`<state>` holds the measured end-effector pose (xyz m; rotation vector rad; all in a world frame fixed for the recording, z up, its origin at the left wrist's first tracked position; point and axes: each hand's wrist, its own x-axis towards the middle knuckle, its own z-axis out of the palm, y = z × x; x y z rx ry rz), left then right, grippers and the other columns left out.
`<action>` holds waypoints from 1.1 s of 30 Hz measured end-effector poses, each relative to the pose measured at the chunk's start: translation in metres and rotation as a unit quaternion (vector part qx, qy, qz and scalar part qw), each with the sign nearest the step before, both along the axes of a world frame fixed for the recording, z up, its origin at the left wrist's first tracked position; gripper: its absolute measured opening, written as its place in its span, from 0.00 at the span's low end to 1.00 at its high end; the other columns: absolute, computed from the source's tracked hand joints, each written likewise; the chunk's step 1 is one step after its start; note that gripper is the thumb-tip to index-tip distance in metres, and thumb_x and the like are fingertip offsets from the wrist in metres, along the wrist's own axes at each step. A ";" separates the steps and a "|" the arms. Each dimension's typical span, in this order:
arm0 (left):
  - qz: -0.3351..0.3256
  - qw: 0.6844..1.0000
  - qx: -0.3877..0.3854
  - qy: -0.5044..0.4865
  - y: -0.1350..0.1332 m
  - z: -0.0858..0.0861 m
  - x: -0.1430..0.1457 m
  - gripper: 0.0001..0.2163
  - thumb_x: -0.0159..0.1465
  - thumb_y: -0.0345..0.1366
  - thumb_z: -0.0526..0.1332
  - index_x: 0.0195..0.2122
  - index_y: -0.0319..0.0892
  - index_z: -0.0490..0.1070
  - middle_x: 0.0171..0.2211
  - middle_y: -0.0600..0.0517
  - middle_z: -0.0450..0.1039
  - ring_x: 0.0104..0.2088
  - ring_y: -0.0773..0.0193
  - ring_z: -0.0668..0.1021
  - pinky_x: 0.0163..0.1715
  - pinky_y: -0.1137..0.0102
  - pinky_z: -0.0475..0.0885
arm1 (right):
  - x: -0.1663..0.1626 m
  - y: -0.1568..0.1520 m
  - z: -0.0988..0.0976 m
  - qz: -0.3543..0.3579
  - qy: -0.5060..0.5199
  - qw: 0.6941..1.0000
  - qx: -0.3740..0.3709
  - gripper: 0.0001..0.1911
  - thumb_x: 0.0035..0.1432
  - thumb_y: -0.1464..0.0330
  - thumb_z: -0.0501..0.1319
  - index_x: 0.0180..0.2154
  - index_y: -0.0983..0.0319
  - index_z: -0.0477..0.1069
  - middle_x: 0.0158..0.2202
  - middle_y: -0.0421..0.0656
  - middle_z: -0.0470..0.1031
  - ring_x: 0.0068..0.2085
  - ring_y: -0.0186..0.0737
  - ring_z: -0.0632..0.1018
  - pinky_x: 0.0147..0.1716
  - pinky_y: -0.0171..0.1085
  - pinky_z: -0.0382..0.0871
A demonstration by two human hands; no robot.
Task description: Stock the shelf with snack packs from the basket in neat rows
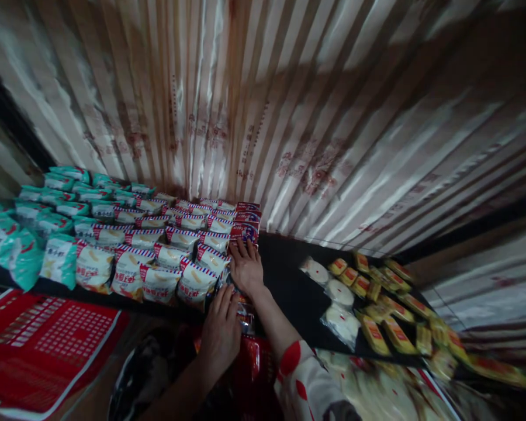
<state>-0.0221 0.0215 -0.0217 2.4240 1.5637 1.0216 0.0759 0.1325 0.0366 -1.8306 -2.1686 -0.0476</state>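
My right hand [248, 270] reaches forward with fingers stretched out, its fingertips resting on the nearest of the red and purple packets [247, 216] lined up toward the back. Closer to me, my left hand [222, 327] lies with fingers extended against dark shiny packets [246, 316] at the shelf's front edge; those are partly hidden by both hands. Just left of my hands stand rows of white snack bags [197, 282] with striped red and blue tops. Neither hand visibly lifts anything.
Teal snack bags [59, 260] fill the left end of the black shelf [284, 275]. Rightward lie round white items in clear wrap [339, 292] and several yellow packets [397, 334]. A red basket [52, 333] sits at lower left. Pleated printed sheeting [254, 117] hangs behind.
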 end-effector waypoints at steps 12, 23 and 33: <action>-0.016 1.000 -0.001 -0.016 -0.002 0.016 -0.002 0.20 0.59 0.25 0.49 0.54 0.34 0.62 0.58 0.39 0.59 0.62 0.51 0.56 0.56 0.54 0.63 | 0.011 -0.008 0.009 0.021 0.094 0.992 0.084 0.20 0.62 0.65 0.49 0.54 0.62 0.65 0.62 0.50 0.56 0.63 0.46 0.54 0.58 0.49 0.52; -0.184 0.979 -0.078 -0.047 -0.089 -0.022 -0.032 0.16 0.58 0.24 0.48 0.42 0.39 0.70 0.41 0.45 0.72 0.45 0.62 0.73 0.48 0.65 0.71 | 0.046 -0.175 -0.041 -0.203 0.442 0.866 0.111 0.16 0.61 0.59 0.48 0.40 0.63 0.66 0.30 0.42 0.72 0.31 0.37 0.74 0.34 0.36 0.68; -0.114 0.901 -0.377 0.184 -0.113 -0.103 -0.035 0.20 0.56 0.29 0.56 0.51 0.41 0.67 0.56 0.39 0.63 0.57 0.52 0.65 0.49 0.60 0.68 | 0.015 -0.231 -0.161 -0.055 0.265 0.896 -0.351 0.16 0.53 0.74 0.54 0.42 0.59 0.74 0.41 0.45 0.78 0.43 0.39 0.78 0.42 0.35 0.69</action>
